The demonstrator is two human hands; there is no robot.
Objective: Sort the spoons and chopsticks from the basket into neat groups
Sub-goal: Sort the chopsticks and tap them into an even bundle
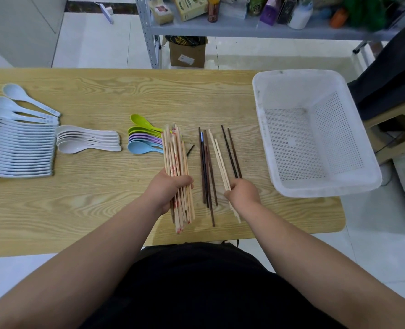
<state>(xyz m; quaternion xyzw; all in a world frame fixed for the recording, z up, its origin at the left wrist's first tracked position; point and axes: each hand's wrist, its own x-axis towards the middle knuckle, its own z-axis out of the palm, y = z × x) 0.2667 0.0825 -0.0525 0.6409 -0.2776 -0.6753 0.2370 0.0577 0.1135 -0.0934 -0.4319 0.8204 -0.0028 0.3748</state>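
Your left hand (170,191), just left of the frame's centre, is curled tight round a thick bundle of pale wooden chopsticks (176,150), some with red print; the bundle runs from the near table edge up toward the middle of the frame, its far tips overlapping the handles of the coloured spoons (139,140). Your right hand (243,193), just right of centre, has its fingers closed round two pale chopsticks (218,151) that slant up and to the left. Two thin dark chopsticks (231,150) pass behind that hand's knuckles, and you cannot tell from here whether it grips them as well. Between your hands a small group of dark brown chopsticks (206,167) lies on the wooden table (102,198), roughly parallel, and a short dark stick (190,150) lies just beside the bundle. At the far left edge of the frame sits a long nested row of pale blue-white spoons (19,148); next to it, toward the centre, is a smaller nest of cream spoons (87,138), then the green, purple and blue ones. The white perforated basket (315,76) stands at centre right, well apart from your hands. A metal shelf (244,28) with packets and a cardboard box (187,54) fill the top of the frame.
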